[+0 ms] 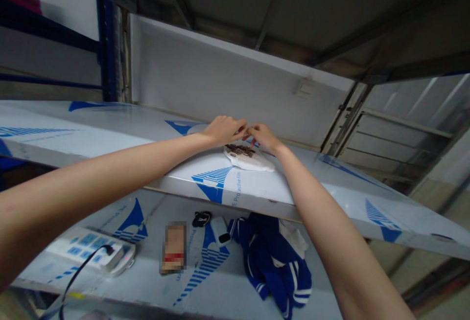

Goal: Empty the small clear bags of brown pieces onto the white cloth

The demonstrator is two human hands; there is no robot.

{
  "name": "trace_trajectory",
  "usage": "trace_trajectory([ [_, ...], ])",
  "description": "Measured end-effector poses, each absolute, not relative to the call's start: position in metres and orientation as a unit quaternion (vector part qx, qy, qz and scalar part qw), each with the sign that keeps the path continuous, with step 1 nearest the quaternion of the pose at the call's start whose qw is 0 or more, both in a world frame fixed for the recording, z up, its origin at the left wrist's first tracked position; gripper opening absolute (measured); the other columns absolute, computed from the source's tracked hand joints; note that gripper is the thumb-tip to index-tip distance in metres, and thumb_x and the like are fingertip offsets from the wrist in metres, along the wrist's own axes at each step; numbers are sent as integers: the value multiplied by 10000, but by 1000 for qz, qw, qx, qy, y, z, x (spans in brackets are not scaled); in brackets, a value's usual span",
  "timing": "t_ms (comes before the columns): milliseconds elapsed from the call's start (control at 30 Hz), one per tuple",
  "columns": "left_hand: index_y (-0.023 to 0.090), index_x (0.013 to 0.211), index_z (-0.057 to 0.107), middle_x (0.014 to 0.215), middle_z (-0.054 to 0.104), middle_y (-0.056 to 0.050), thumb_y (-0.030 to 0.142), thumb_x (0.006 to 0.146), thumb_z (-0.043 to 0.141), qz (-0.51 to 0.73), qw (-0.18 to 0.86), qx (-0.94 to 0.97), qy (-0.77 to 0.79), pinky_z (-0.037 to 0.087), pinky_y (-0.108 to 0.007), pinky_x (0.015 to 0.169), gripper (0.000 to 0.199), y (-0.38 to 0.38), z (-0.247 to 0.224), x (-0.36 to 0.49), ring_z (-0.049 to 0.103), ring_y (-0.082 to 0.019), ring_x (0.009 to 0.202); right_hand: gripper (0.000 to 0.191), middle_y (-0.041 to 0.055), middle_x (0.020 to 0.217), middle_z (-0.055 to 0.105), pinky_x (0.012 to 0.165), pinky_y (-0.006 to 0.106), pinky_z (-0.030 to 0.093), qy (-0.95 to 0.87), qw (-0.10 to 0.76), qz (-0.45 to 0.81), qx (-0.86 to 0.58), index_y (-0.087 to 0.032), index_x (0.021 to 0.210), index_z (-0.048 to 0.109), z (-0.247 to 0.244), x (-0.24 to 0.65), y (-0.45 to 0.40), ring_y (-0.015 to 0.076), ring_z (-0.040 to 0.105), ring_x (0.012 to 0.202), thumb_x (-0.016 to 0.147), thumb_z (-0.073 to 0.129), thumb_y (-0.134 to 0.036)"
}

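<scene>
My left hand (223, 131) and my right hand (263, 138) reach forward over a white-filmed shelf (323, 188), their fingertips nearly meeting. Just below them lies a heap of small dark brown pieces (240, 150) on a crumpled white sheet (251, 162). The fingers of both hands curl down just above the heap. Something small and reddish may sit at the fingertips, but the picture is too unclear to tell. Both forearms are bare.
A white wall panel (235, 75) stands behind the shelf. On a lower shelf lie a white power strip (88, 247) with a black cable (82, 271), a blurred package (173, 247), a white device (220, 230), a black item (201, 218) and a blue-and-white garment (273, 261).
</scene>
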State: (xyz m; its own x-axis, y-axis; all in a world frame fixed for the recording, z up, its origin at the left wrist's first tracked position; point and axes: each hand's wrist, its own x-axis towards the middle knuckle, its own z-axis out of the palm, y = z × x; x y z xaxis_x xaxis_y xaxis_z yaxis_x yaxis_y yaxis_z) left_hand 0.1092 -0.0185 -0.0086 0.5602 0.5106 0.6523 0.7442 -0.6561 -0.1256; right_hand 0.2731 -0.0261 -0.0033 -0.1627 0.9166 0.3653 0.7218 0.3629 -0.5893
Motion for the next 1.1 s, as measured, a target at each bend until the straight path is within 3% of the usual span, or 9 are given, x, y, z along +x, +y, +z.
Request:
trace_trajectory([
  [100,134,840,682,696,659,-83,487,895,352,-323,131,-855,-383,366,-259,631,487,-15,-10,109,598,-182,676,228,93,889,705,515,191,400,-732,388,124,-546,-116,794,651,-1,274,-26,65,519,489,850,432,-144],
  [167,119,736,681,590,621,-74,552,895,300,-331,7,-862,-383,378,-258,612,598,-10,-12,108,575,-166,598,233,92,894,704,512,192,403,-723,421,128,-533,-116,833,661,2,274,-28,72,529,513,853,433,-161],
  [267,108,788,686,523,591,-53,544,912,262,-324,-211,-863,-325,392,-248,571,620,-3,-16,107,530,-137,506,248,78,885,701,530,190,411,-726,453,149,-496,-122,944,667,4,272,-33,91,565,591,861,449,-208],
  [333,101,894,676,608,637,-65,508,915,312,-332,-300,-845,-294,397,-243,547,547,0,-18,108,522,-127,504,261,73,895,696,551,194,416,-731,461,157,-479,-125,995,665,5,272,-35,98,575,625,855,462,-212],
  [467,116,1056,625,896,684,-109,384,905,435,-392,-379,-788,-285,419,-227,562,361,0,-20,109,566,-121,625,293,89,967,685,590,218,424,-728,477,159,-466,-117,1055,658,5,272,-37,97,566,639,850,471,-211],
  [633,136,1223,495,1043,646,-105,218,850,555,-481,-415,-721,-277,475,-232,642,387,0,-16,108,603,-121,760,312,88,980,687,590,229,409,-736,450,159,-480,-130,1079,667,2,275,-34,107,559,657,850,479,-227],
  [833,119,1077,537,733,623,-15,66,796,561,-506,-341,-722,-326,463,-217,582,287,10,-16,105,550,-83,566,277,76,1041,688,624,234,446,-755,337,262,-498,-178,1024,697,-2,290,-37,138,595,754,767,632,-261],
  [933,135,1083,521,705,609,-1,68,799,557,-505,-299,-745,-318,464,-221,592,294,14,-20,103,558,-93,583,290,70,1089,681,663,232,467,-733,308,313,-519,-198,1013,702,-2,296,-41,153,613,829,743,678,-300],
  [1100,142,1157,490,791,653,-38,143,822,557,-477,-220,-783,-333,465,-248,630,342,14,-20,100,592,-123,629,168,102,1044,694,638,227,446,-693,341,268,-576,-153,846,712,-3,296,-38,121,600,725,820,593,-269],
])
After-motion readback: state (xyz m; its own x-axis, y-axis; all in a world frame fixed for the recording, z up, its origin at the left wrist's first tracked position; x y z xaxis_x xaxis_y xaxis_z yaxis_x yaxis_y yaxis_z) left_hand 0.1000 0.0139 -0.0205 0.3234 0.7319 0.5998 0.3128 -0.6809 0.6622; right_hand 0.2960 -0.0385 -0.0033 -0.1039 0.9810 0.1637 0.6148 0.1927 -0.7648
